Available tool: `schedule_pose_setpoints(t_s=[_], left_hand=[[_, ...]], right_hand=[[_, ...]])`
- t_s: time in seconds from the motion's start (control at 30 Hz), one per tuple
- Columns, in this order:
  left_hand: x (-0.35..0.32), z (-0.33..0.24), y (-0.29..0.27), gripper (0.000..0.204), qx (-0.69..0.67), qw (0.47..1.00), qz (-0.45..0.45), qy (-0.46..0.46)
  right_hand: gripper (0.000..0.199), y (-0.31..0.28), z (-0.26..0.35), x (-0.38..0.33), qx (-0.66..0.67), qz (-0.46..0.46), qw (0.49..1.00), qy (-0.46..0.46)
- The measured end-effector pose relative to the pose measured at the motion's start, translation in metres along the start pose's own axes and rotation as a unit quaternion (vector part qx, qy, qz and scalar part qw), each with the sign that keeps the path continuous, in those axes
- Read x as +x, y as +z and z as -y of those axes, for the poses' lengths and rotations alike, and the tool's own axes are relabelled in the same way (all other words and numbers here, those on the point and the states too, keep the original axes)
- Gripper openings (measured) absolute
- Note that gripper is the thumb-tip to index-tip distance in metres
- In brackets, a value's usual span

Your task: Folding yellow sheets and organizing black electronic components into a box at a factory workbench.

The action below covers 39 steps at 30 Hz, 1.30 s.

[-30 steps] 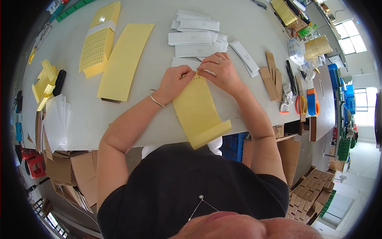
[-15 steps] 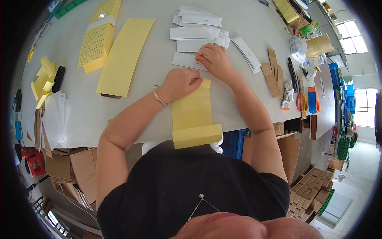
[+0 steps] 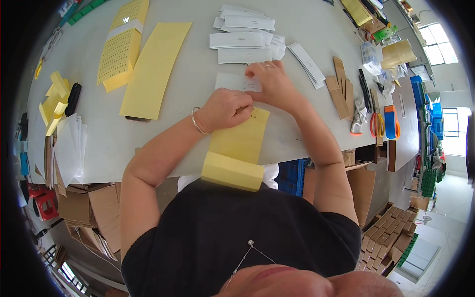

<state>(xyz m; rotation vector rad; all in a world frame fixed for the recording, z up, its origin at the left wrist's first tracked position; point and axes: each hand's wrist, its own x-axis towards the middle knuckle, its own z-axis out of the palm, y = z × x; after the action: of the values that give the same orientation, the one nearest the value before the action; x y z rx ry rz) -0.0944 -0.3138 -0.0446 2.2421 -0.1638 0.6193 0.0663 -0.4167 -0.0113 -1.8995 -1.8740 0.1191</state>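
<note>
A yellow paper strip (image 3: 237,139) lies in front of me, tilted, with its near end curled over at the table edge. My left hand (image 3: 227,110) is closed at the strip's far left corner; its fingertips hide the exact grip. Small dark marks or holes show on the strip beside those fingers. Just beyond it, my right hand (image 3: 277,86) has thumb and forefinger at opposite edges of a flat white paper slip (image 3: 230,80), which is blurred and partly covered by both hands. Further away lies an overlapping row of similar white slips (image 3: 242,54).
At left lie a long yellow sheet (image 3: 156,72) and a banded yellow stack with printed marks (image 3: 118,54). A few white slips (image 3: 307,65) sit at right, near brown cardboard strips (image 3: 340,91), scissors (image 3: 377,124) and an orange-and-blue tape roll (image 3: 392,123). Yellow scraps and white papers occupy the left edge.
The nearest white slip is now between my right thumb and forefinger, blurred by motion. My left hand has shifted slightly nearer me, and the yellow strip has turned, its curled end swinging left.
</note>
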Motion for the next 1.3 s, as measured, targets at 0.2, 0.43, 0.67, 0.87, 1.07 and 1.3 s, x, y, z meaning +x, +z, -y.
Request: schedule_pose_setpoints(t_s=[0.2, 0.43, 0.67, 0.87, 1.07, 1.3], left_hand=[[0.010, 0.017, -0.006, 0.014, -0.031, 0.982, -0.073, -0.171], [0.011, 0.021, -0.006, 0.015, -0.051, 0.975, -0.086, -0.198], [0.010, 0.023, -0.008, 0.016, -0.099, 0.965, -0.082, -0.230], [0.009, 0.028, -0.003, 0.017, -0.116, 0.959, -0.101, -0.240], [0.013, 0.027, -0.005, 0.019, -0.092, 0.966, -0.097, -0.220], [0.012, 0.029, -0.006, 0.019, -0.082, 0.968, -0.080, -0.224]], right_hand=[[0.037, -0.041, -0.103, -0.028, -0.151, -0.107, 0.941, 0.285], [0.016, -0.014, -0.021, 0.000, 0.025, -0.133, 0.990, -0.050], [0.011, 0.001, -0.010, -0.001, -0.084, -0.155, 0.972, -0.153], [0.006, -0.004, -0.028, 0.023, 0.022, -0.155, 0.985, -0.069], [0.006, 0.008, -0.073, 0.087, -0.051, -0.129, 0.990, 0.002], [0.028, 0.015, -0.063, 0.097, -0.036, -0.078, 0.992, 0.089]])
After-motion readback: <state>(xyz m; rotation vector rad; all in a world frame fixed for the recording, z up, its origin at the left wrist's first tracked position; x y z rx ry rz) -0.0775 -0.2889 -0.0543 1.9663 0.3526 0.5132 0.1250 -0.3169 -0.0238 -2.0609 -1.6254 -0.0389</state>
